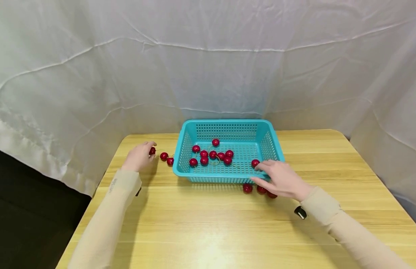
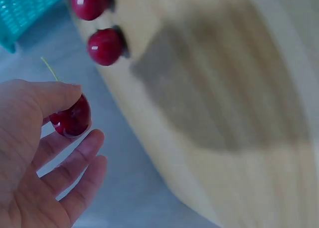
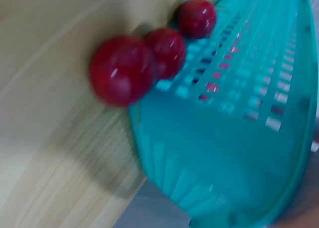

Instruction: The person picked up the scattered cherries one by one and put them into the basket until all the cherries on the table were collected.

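My left hand [image 1: 139, 156] pinches a dark red cherry [image 2: 72, 117] with a green stem between thumb and fingers, left of the turquoise basket [image 1: 224, 176]. In the left wrist view, its other fingers spread loosely below the cherry. Over the basket's front right corner reaches my right hand [image 1: 282, 180], thumb and fingers apart. A cherry [image 1: 255, 163] shows just beyond its fingertips, inside the basket outline; whether they touch is unclear. Only a blurred edge of that hand appears in the right wrist view. Several cherries [image 1: 212, 155] lie on the basket floor.
Two cherries [image 1: 164, 156] rest on the wooden table [image 1: 208, 224] between my left hand and the basket. Along the basket's front right side sit three more cherries [image 3: 122, 71], partly under my right hand. A pale curtain [image 1: 208, 82] hangs behind the table.
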`<state>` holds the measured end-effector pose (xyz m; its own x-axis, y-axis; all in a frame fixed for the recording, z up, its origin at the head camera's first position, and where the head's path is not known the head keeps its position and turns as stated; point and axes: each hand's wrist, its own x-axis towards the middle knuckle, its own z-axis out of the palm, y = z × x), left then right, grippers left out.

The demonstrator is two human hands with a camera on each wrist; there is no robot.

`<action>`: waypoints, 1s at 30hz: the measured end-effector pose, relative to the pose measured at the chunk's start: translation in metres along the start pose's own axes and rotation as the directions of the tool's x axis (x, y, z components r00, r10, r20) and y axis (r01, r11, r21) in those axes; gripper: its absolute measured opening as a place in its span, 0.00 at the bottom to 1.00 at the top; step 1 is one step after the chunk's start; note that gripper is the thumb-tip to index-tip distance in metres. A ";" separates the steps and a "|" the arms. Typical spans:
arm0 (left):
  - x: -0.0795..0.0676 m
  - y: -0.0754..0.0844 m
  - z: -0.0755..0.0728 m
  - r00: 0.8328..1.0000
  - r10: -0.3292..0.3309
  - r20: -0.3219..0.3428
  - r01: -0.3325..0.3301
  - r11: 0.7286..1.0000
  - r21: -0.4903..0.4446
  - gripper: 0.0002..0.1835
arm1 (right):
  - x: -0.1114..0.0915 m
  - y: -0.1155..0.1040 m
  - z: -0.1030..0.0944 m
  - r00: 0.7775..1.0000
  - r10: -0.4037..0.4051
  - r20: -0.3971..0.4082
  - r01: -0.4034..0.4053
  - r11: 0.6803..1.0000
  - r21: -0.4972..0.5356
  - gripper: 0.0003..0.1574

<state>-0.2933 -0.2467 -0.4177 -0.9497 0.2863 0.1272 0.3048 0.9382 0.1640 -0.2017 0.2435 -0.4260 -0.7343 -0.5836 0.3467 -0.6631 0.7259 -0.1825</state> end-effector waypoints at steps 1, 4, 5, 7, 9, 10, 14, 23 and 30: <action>0.003 0.002 -0.002 1.000 0.004 -0.007 -0.004 1.000 0.002 0.21 | -0.001 0.002 -0.002 1.000 -0.011 0.006 0.011 1.000 0.007 0.21; 0.009 0.010 -0.010 0.998 0.027 -0.049 -0.026 1.000 0.017 0.21 | -0.005 0.008 -0.005 0.999 -0.040 0.032 0.040 0.999 0.022 0.22; 0.012 0.014 -0.013 0.997 0.038 -0.067 -0.037 0.999 0.022 0.20 | -0.006 0.009 -0.005 0.998 -0.052 0.037 0.051 0.998 0.027 0.21; 0.016 0.021 -0.018 0.994 0.056 -0.097 -0.054 0.998 0.027 0.19 | -0.007 0.011 -0.006 0.996 -0.075 0.039 0.074 0.997 0.034 0.18; 0.020 0.029 -0.023 0.990 0.077 -0.119 -0.075 0.997 0.024 0.18 | -0.008 0.012 -0.005 0.995 -0.098 0.028 0.097 0.994 0.040 0.15; 0.023 0.033 -0.026 0.989 0.083 -0.126 -0.081 0.997 0.018 0.18 | -0.008 0.013 -0.005 0.994 -0.109 0.022 0.108 0.993 0.042 0.14; 0.030 0.047 -0.032 0.986 0.091 -0.142 -0.092 0.996 0.001 0.17 | -0.011 0.014 -0.005 0.991 -0.135 0.003 0.134 0.990 0.049 0.10; 0.050 0.078 -0.046 0.987 0.093 -0.133 -0.094 0.996 0.004 0.19 | -0.015 0.017 -0.005 0.989 -0.149 -0.005 0.149 0.988 0.038 0.08; 0.068 0.105 -0.053 0.987 0.127 -0.100 -0.128 0.992 -0.004 0.19 | -0.013 0.016 -0.005 0.990 -0.142 -0.012 0.142 0.989 0.050 0.08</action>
<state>-0.3223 -0.1393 -0.3398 -0.8914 0.3818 0.2442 0.4237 0.8933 0.1500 -0.2023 0.2647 -0.4290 -0.6309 -0.6762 0.3803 -0.7673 0.6163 -0.1770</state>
